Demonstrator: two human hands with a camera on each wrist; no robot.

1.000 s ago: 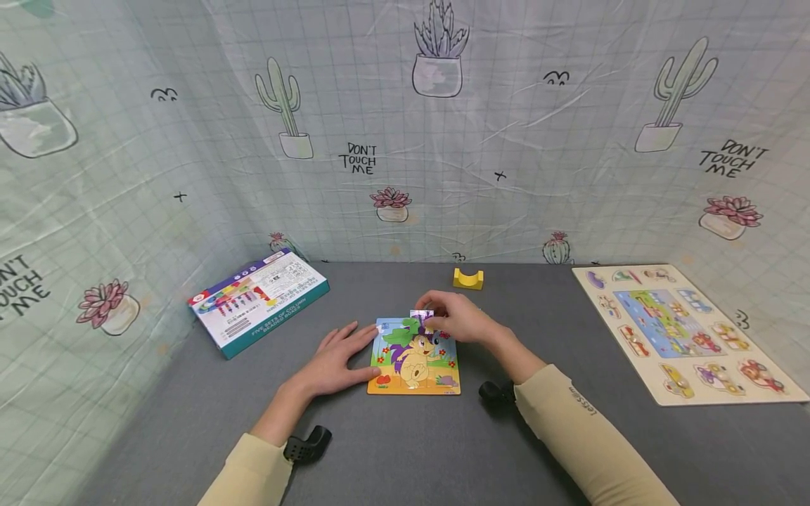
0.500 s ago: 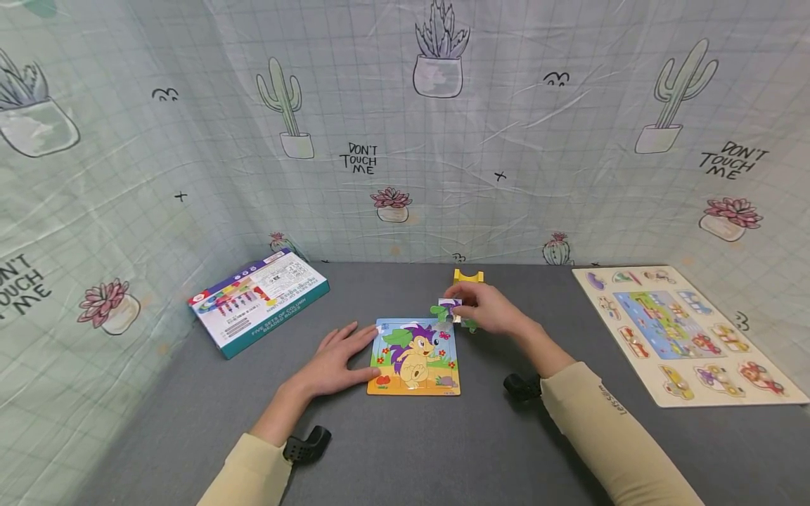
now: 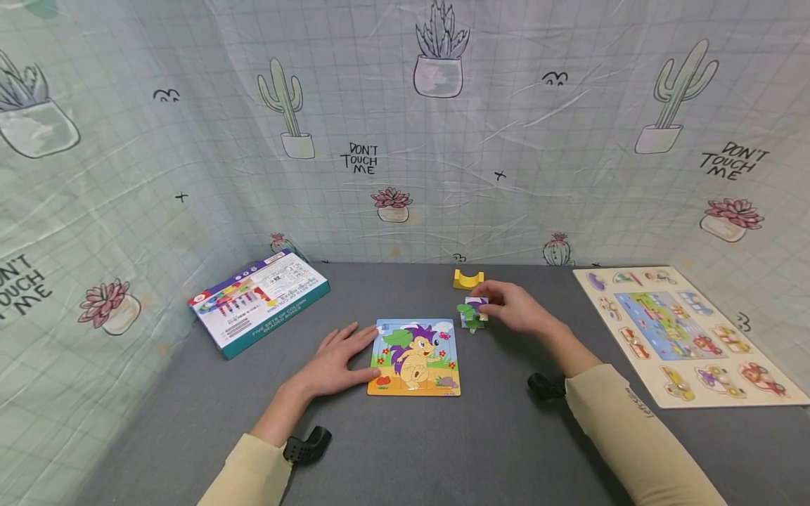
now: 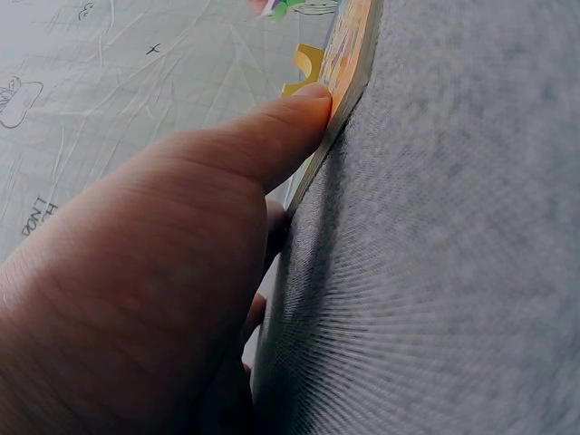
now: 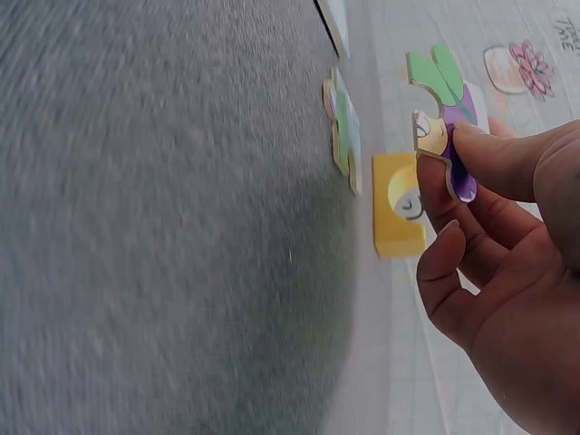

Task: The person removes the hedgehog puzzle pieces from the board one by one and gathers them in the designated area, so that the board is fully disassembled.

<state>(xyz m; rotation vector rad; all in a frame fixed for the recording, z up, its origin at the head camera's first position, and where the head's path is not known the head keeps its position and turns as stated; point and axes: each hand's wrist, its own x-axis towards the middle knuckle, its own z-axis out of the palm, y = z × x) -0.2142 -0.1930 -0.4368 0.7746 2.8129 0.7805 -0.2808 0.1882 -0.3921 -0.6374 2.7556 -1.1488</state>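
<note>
A hedgehog jigsaw puzzle (image 3: 414,362) in a square tray lies on the grey table. My left hand (image 3: 338,358) rests at its left side, fingers spread, and in the left wrist view the thumb (image 4: 290,122) touches the tray's edge. My right hand (image 3: 515,309) is right of the puzzle. Between thumb and index finger it pinches a puzzle piece (image 5: 455,109) of purple, green and pale yellow, raised above the table in the right wrist view. A second, green and pale blue puzzle piece (image 5: 343,131) lies below it, partly overlapped in the head view.
A yellow arched block (image 3: 468,280) stands behind the right hand. At the back left lies a bead-game box (image 3: 259,302). A wooden picture board (image 3: 645,379) with vehicle shapes lies on the right. A patterned cloth (image 3: 405,169) hangs behind the table.
My right hand has carried the pinched puzzle piece from over the puzzle's top edge rightwards, to above the loose piece. The left hand has stayed put.
</note>
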